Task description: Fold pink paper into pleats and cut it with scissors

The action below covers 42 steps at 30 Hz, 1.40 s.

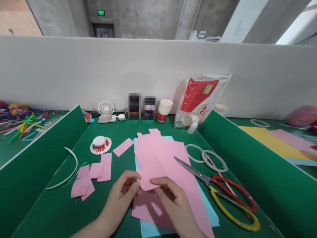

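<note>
A pink piece of paper point(150, 168) is held up between my two hands over a stack of pink sheets point(195, 205) with light blue sheets point(209, 211) beneath. My left hand point(127, 191) pinches its left edge, and my right hand point(172, 198) grips the near right edge between thumb and fingers. Scissors point(205, 178) with one red and one yellow handle lie to the right, their blades reaching onto the pink stack. Several small cut pink pieces point(84, 185) lie on the green table to the left.
A paper hat-like piece point(99, 142), a white band point(75, 162) and a small fan point(106, 109) stand left. White rings point(215, 161) lie right. Behind are a paper cup point(164, 109), a bag of cups point(200, 96) and a small bottle point(192, 128). Green dividers point(260, 175) flank the space.
</note>
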Each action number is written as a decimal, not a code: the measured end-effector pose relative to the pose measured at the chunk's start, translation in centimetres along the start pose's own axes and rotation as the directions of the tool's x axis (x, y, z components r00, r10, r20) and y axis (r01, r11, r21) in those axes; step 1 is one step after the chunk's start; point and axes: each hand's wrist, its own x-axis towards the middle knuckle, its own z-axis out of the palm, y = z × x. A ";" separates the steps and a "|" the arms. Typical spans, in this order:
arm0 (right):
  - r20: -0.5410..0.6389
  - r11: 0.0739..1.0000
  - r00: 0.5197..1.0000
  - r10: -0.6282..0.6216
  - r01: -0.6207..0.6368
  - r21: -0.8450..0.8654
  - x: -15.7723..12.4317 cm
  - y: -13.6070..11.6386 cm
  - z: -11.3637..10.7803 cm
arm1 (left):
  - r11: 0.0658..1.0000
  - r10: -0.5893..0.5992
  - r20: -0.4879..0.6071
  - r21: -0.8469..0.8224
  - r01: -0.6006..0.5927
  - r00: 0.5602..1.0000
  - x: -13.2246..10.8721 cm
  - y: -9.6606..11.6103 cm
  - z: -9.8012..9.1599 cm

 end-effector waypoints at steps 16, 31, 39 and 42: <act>0.116 0.928 0.965 -0.234 0.257 -0.269 -0.1 0.7 0.0 | 0.997 0.047 0.068 0.052 -0.051 0.997 -0.5 0.4 0.4; 0.075 0.983 0.989 -0.128 0.137 -0.119 -0.4 0.3 0.3 | 0.989 0.088 0.063 0.116 -0.094 0.994 -0.8 -0.1 0.6; 0.084 0.985 0.993 -0.086 0.097 -0.140 -0.4 0.2 0.4 | 0.986 0.096 0.058 0.131 -0.103 0.994 -0.9 -0.2 0.8; 0.061 0.991 0.998 -0.019 0.027 -0.131 -0.5 0.1 0.5 | 0.987 0.108 0.075 0.114 -0.116 0.991 -1.0 -0.2 0.9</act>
